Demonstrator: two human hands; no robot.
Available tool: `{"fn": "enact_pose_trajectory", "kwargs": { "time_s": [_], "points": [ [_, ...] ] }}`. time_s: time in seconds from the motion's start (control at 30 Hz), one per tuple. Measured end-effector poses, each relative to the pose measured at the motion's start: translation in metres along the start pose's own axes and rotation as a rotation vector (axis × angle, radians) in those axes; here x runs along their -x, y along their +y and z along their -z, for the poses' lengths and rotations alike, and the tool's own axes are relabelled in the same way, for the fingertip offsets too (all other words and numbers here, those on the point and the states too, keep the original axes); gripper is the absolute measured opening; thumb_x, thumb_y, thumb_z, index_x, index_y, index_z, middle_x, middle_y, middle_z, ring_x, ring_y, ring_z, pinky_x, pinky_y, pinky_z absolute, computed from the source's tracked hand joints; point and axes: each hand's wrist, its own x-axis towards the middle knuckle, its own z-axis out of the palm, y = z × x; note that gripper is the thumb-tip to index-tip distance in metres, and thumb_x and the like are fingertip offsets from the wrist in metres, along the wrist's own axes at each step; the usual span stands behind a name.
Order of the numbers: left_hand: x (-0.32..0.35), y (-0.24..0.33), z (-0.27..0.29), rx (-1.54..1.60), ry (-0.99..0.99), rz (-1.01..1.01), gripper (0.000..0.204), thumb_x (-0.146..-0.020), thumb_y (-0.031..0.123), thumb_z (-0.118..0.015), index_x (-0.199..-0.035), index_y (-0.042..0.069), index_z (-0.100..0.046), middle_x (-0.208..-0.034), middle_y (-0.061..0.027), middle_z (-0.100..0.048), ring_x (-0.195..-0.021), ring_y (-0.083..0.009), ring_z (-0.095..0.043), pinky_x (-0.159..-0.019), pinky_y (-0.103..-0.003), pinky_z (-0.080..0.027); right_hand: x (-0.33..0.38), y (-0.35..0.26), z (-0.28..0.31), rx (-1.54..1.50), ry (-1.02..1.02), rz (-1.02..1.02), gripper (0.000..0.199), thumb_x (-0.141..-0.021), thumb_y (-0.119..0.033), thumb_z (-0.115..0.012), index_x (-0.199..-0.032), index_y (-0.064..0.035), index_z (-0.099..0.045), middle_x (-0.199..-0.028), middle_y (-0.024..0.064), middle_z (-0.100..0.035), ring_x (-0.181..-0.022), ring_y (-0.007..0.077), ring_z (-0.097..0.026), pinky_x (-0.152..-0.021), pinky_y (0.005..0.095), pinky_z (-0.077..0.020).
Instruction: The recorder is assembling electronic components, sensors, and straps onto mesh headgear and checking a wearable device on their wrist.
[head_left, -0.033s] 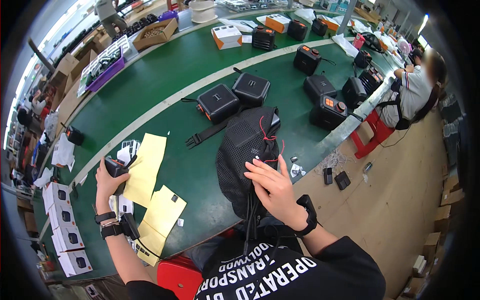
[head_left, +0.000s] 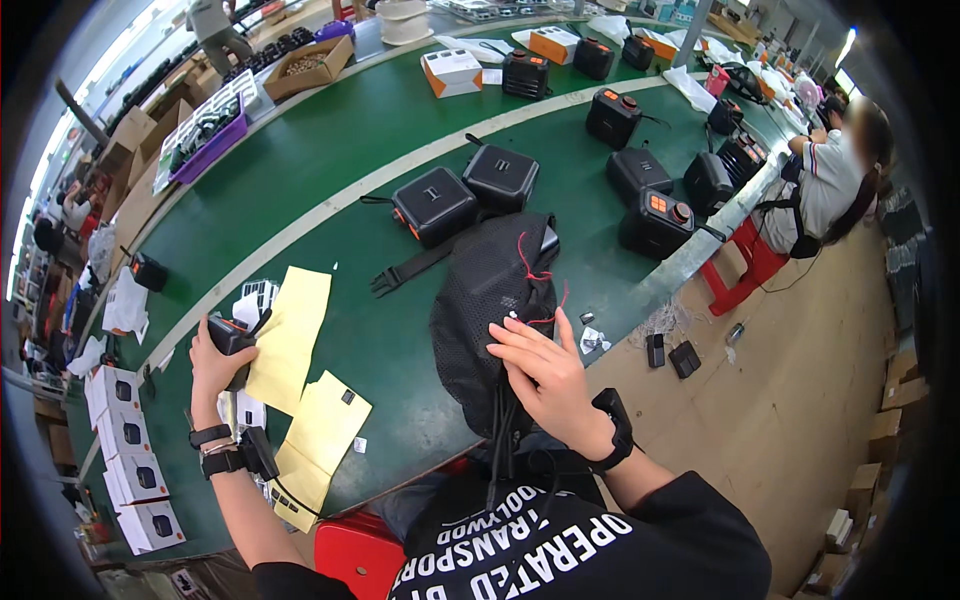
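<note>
At the left, my left hand (head_left: 212, 368) is closed round a small black box-shaped device (head_left: 230, 337) with a dark strap, beside yellow sheets (head_left: 290, 335). The lower part of the device is hidden behind my fingers. My right hand (head_left: 550, 375) lies with fingers stretched out against the black mesh bag (head_left: 475, 320), touching its near right side without gripping it. Red cord hangs on the bag, and black straps trail from its lower end toward my lap. A black buckle strap (head_left: 405, 272) sticks out to the bag's left.
Two black box-shaped devices (head_left: 435, 205) stand just behind the bag. More black devices with orange buttons (head_left: 660, 222) sit to the right. White boxes (head_left: 140, 478) line the left edge. A person (head_left: 815, 185) sits at the far right. The green table (head_left: 390, 370) ends in front of me.
</note>
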Motion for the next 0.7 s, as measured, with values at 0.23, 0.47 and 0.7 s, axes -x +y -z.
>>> {"fn": "enact_pose_trajectory", "kwargs": {
  "time_s": [0.23, 0.47, 0.7],
  "points": [
    [0.017, 0.007, 0.008, 0.404, 0.093, -0.056, 0.094, -0.055, 0.031, -0.082, -0.131, -0.002, -0.038, -0.117, -0.0196, -0.051, -0.106, -0.0285, -0.052, -0.092, -0.034, -0.041, -0.011, 0.004, 0.002, -0.062, 0.077, -0.017, 0.019, -0.078, 0.0, -0.06, -0.096, -0.0063, -0.066, -0.098, 0.0064, -0.067, -0.098, 0.0211, -0.063, -0.106, 0.0518, -0.0229],
    [0.048, 0.026, 0.026, 0.236, 0.011, -0.139, 0.095, -0.052, 0.028, -0.083, -0.131, 0.0, -0.037, -0.116, -0.0206, -0.05, -0.107, -0.0331, -0.051, -0.092, -0.038, -0.041, -0.072, 0.03, 0.058, -0.181, 0.4, 0.009, 0.02, -0.079, 0.002, -0.06, -0.098, -0.0026, -0.067, -0.092, 0.0095, -0.068, -0.087, 0.0187, -0.064, -0.09, 0.0374, -0.0428],
    [0.049, 0.022, 0.009, 0.064, -0.001, -0.101, 0.1, -0.051, 0.033, -0.083, -0.133, 0.001, -0.035, -0.116, -0.0215, -0.048, -0.108, -0.0362, -0.047, -0.093, -0.041, -0.039, -0.184, 0.125, 0.064, -0.043, 0.086, -0.114, 0.071, -0.065, -0.041, -0.077, -0.114, 0.005, -0.056, -0.115, 0.0208, -0.059, -0.109, 0.0298, -0.056, -0.092, 0.0362, -0.0436]
  ]
}}
